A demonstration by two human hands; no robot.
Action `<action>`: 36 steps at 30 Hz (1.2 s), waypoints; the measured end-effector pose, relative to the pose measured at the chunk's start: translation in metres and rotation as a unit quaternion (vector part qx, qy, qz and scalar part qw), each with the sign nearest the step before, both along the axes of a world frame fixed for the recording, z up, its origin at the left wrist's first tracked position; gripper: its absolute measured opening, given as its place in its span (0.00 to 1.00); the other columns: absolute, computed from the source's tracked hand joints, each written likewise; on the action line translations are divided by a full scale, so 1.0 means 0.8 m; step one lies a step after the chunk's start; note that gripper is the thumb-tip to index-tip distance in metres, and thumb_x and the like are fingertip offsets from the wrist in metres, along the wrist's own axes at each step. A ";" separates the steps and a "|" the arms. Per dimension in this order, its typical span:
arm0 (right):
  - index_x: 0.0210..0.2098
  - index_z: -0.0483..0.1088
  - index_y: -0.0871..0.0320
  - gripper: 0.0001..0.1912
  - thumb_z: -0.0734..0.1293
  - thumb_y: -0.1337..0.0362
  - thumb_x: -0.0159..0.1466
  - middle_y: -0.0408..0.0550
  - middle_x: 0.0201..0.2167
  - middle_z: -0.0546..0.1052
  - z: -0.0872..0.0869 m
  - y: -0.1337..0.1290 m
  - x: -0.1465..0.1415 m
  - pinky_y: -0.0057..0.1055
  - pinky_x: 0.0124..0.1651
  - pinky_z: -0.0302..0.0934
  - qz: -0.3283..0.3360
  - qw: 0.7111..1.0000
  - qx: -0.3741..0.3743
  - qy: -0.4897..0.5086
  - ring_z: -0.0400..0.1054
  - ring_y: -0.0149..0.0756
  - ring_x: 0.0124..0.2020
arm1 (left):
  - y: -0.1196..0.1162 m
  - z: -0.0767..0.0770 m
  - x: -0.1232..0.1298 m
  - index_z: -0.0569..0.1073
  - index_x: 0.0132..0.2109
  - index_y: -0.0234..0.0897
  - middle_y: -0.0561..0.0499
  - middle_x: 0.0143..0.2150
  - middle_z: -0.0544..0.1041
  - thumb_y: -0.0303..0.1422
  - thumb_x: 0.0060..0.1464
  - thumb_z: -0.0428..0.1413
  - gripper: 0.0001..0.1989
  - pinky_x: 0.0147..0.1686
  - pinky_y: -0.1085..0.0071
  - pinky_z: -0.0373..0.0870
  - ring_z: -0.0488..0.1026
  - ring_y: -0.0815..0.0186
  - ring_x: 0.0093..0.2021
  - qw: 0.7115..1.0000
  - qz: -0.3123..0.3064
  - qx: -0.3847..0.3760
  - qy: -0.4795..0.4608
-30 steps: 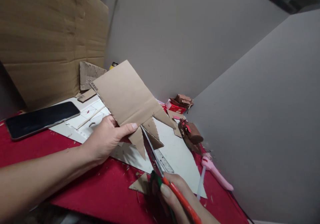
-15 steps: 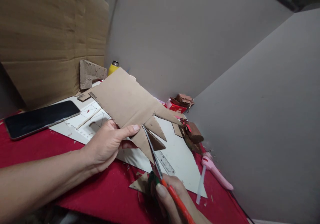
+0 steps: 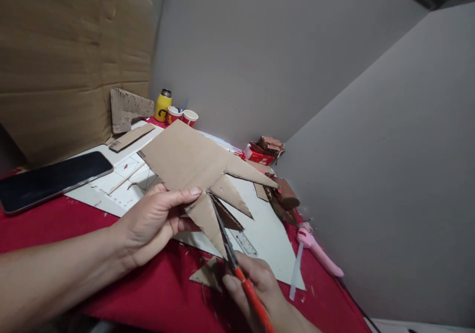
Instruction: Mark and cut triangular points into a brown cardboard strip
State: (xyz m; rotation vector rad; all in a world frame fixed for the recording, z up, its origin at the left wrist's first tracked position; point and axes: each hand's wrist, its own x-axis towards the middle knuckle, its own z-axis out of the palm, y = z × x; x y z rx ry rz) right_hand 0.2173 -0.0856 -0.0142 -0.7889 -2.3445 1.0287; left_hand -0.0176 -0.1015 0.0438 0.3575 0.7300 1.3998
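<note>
Between thumb and fingers, my left hand (image 3: 159, 219) pinches a piece of cardboard (image 3: 185, 155) along its near edge. Several pointed strips stick out from the cardboard's right side. My right hand (image 3: 256, 283) is wrapped round the orange handles of a pair of scissors (image 3: 230, 246). The blades reach up between two of the pointed strips, their tips close to my left thumb. Below the held piece, a cardboard scrap (image 3: 204, 273) lies on the red cloth. A ruler (image 3: 247, 244) lies partly hidden under the cardboard.
A phone (image 3: 55, 179) lies at the left, near a paper with drawn lines (image 3: 128, 177). A yellow bottle (image 3: 162, 106) and red cups (image 3: 190, 117) stand at the back. At the right are a pink glue gun (image 3: 321, 256) and a red box (image 3: 258, 156). A white board (image 3: 276, 244) covers part of the red cloth.
The far edge of the cardboard has tipped down, uncovering the cups and more of the bottle. The scissors have stayed between the strips, with the blades now closer together.
</note>
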 end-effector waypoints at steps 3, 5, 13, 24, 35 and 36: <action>0.30 0.60 0.54 0.17 0.61 0.52 0.71 0.37 0.22 0.59 -0.002 0.003 0.003 0.27 0.24 0.50 -0.013 1.000 -0.005 -0.015 0.52 0.30 0.22 | 0.001 0.000 -0.001 0.81 0.34 0.28 0.40 0.35 0.84 0.23 0.50 0.64 0.02 0.28 0.69 0.82 0.79 0.62 0.29 1.000 0.002 0.004 0.002; 0.30 0.59 0.54 0.17 0.61 0.51 0.70 0.37 0.22 0.58 -0.002 0.003 0.004 0.27 0.24 0.49 -0.016 0.999 -0.016 -0.022 0.50 0.30 0.22 | 0.001 0.000 -0.001 0.81 0.34 0.29 0.41 0.35 0.83 0.23 0.50 0.64 0.03 0.29 0.69 0.82 0.79 0.63 0.29 1.000 0.004 0.006 0.002; 0.29 0.60 0.54 0.17 0.62 0.51 0.70 0.37 0.21 0.61 -0.003 0.004 0.001 0.28 0.24 0.50 -0.024 0.999 0.040 -0.021 0.53 0.30 0.20 | -0.001 0.005 -0.001 0.81 0.36 0.29 0.42 0.34 0.82 0.24 0.49 0.65 0.05 0.28 0.66 0.82 0.78 0.62 0.29 1.000 -0.005 0.003 -0.011; 0.28 0.58 0.53 0.18 0.62 0.52 0.70 0.35 0.20 0.55 0.007 0.002 0.000 0.27 0.21 0.48 -0.033 0.995 0.091 -0.012 0.49 0.29 0.19 | -0.007 0.011 -0.002 0.81 0.41 0.31 0.45 0.33 0.83 0.23 0.46 0.64 0.11 0.29 0.70 0.80 0.78 0.64 0.28 1.000 -0.009 -0.003 -0.024; 0.31 0.60 0.53 0.18 0.63 0.48 0.69 0.35 0.22 0.57 0.004 0.004 0.038 0.28 0.24 0.48 -0.018 0.991 0.122 -0.051 0.49 0.30 0.21 | 0.003 0.024 -0.022 0.81 0.35 0.34 0.49 0.34 0.83 0.22 0.42 0.68 0.10 0.25 0.72 0.79 0.77 0.65 0.29 0.996 0.074 0.056 -0.005; 0.31 0.61 0.53 0.16 0.63 0.49 0.69 0.36 0.22 0.57 0.005 0.005 0.045 0.28 0.24 0.48 -0.030 0.988 0.144 -0.048 0.50 0.30 0.21 | 0.004 0.024 -0.024 0.81 0.35 0.34 0.50 0.33 0.82 0.23 0.42 0.68 0.10 0.26 0.72 0.79 0.77 0.65 0.30 0.995 0.071 0.066 -0.001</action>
